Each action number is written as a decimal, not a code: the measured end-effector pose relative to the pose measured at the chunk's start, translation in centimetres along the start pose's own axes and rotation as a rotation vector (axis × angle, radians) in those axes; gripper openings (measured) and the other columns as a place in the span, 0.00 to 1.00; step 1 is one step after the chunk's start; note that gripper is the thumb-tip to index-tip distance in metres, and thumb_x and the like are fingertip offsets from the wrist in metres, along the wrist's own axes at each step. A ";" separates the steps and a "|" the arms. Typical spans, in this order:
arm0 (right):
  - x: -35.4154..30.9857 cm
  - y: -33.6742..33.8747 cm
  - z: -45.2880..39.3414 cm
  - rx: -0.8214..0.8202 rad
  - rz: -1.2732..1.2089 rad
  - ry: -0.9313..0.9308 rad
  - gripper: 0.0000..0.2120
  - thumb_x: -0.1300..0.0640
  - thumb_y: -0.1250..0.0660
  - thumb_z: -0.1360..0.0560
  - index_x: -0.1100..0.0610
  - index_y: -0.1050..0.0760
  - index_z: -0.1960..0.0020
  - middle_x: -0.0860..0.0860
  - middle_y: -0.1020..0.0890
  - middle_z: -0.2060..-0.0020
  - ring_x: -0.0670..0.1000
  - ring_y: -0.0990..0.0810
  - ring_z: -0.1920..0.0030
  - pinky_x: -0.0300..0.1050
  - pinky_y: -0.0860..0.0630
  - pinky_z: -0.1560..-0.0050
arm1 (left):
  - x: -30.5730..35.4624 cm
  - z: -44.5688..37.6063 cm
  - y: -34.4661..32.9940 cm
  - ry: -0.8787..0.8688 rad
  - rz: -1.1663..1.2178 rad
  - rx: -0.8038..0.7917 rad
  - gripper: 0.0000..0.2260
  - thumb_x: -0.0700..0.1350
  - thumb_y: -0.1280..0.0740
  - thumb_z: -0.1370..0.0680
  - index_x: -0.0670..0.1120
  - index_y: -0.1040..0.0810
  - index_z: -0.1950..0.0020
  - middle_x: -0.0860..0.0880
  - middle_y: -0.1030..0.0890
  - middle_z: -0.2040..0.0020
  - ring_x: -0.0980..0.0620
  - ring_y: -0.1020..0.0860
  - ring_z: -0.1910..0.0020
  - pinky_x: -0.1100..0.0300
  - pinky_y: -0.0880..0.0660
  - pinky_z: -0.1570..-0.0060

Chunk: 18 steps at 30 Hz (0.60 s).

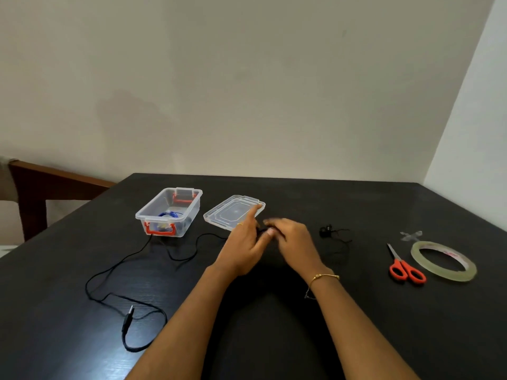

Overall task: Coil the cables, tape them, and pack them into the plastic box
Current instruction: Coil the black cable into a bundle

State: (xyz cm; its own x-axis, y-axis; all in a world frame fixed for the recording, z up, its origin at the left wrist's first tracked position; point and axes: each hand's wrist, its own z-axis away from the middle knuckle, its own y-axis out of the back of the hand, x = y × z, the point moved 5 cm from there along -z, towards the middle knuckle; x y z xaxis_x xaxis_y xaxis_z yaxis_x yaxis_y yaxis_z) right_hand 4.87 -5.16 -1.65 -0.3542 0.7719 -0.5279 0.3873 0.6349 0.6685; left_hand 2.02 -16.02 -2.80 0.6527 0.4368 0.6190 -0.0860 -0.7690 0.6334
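Observation:
A long black cable (115, 270) snakes over the left of the black table (274, 311), its plug lying at the front left. Its far end runs up between my hands. My left hand (244, 248) and my right hand (290, 238) meet at the table's middle and both pinch that cable's end, the left index finger pointing out. A clear plastic box (167, 212) with red latches stands at the back left with a coiled blue cable (170, 215) inside. A small black clip-on cable (333, 237) lies to the right of my hands.
The box's clear lid (233, 212) lies flat just beyond my hands. Red-handled scissors (404, 266), a roll of clear tape (443, 261) and a cut piece of tape (410, 235) sit at the right. A wooden chair (41, 187) stands beyond the table's left corner.

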 end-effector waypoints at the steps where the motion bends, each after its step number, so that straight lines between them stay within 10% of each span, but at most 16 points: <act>1: 0.8 0.3 0.0 0.005 0.088 -0.013 0.13 0.61 0.38 0.23 0.58 0.23 0.40 0.56 0.18 0.52 0.55 0.20 0.51 0.47 0.24 0.50 | -0.1 -0.1 -0.1 0.011 -0.098 -0.029 0.29 0.51 0.39 0.22 0.48 0.49 0.26 0.48 0.24 0.55 0.56 0.27 0.59 0.64 0.31 0.53; 6: 4.7 3.6 0.6 0.130 0.510 -0.310 0.12 0.60 0.43 0.21 0.56 0.23 0.44 0.54 0.20 0.51 0.55 0.21 0.50 0.47 0.30 0.49 | -2.5 -0.4 0.6 0.119 -0.735 -0.127 0.19 0.48 0.40 0.21 0.47 0.36 0.31 0.45 0.25 0.38 0.46 0.28 0.39 0.53 0.32 0.40; 11: 7.0 5.7 2.1 0.071 0.730 -0.690 0.09 0.57 0.40 0.23 0.55 0.24 0.46 0.53 0.22 0.48 0.55 0.27 0.44 0.52 0.35 0.42 | -4.3 0.2 2.1 0.326 -0.708 -0.124 0.15 0.53 0.43 0.20 0.43 0.26 0.45 0.44 0.21 0.46 0.46 0.24 0.46 0.55 0.29 0.49; 18: 0.4 0.5 0.1 0.030 0.315 0.014 0.25 0.59 0.38 0.30 0.58 0.30 0.33 0.57 0.27 0.35 0.57 0.34 0.31 0.58 0.33 0.36 | -0.2 -0.5 0.9 -0.020 -0.475 0.082 0.13 0.47 0.42 0.20 0.39 0.24 0.53 0.40 0.20 0.56 0.42 0.23 0.57 0.54 0.33 0.60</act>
State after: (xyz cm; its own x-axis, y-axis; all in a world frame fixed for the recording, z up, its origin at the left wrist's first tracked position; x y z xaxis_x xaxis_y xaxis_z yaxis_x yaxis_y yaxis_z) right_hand 5.00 -4.52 -1.52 -0.2244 0.9303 -0.2903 0.5048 0.3658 0.7819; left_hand 1.38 -16.60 -2.13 0.6200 0.7403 0.2599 0.2845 -0.5209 0.8048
